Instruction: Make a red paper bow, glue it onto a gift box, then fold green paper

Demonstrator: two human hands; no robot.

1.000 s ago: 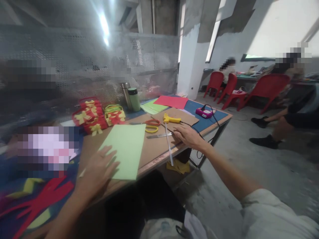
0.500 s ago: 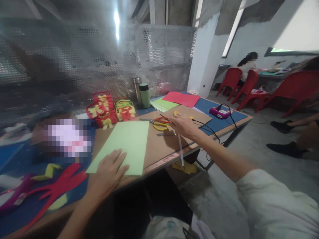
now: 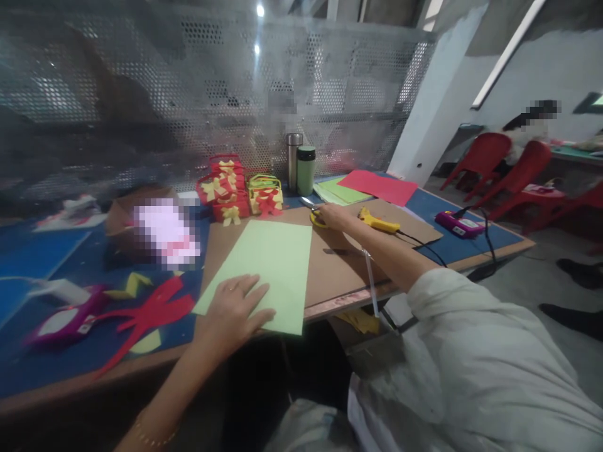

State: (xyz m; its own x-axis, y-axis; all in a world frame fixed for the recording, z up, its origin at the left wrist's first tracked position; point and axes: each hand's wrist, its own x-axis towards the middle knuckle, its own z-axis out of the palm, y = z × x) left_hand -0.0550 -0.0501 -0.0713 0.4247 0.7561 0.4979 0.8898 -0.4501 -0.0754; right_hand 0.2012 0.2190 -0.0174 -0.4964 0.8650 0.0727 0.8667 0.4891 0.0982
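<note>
My left hand (image 3: 238, 307) lies flat on a light green sheet of paper (image 3: 277, 257), its fingers spread near the sheet's front edge. Under the sheet is a brown cardboard piece (image 3: 339, 270). My right hand (image 3: 331, 216) reaches across to the cardboard's back part, fingers closed around the scissors (image 3: 318, 219). A silver tip and part of a yellow handle show; the rest is hidden by the hand. To the right of that hand, a yellow glue gun (image 3: 379, 222) rests on the cardboard with its black cord trailing right.
Red gift baskets with yellow bows (image 3: 228, 194), a green flask (image 3: 306, 172) and red paper (image 3: 377, 186) stand or lie along the back. At left are red cut strips (image 3: 151, 314) and a purple device (image 3: 70, 323). Another purple device (image 3: 458, 224) sits right. A person (image 3: 527, 132) sits beyond.
My right hand has moved left from beside the glue gun onto the scissors, which have shifted from where they lay. My left hand stays on the green paper. The view has turned right.
</note>
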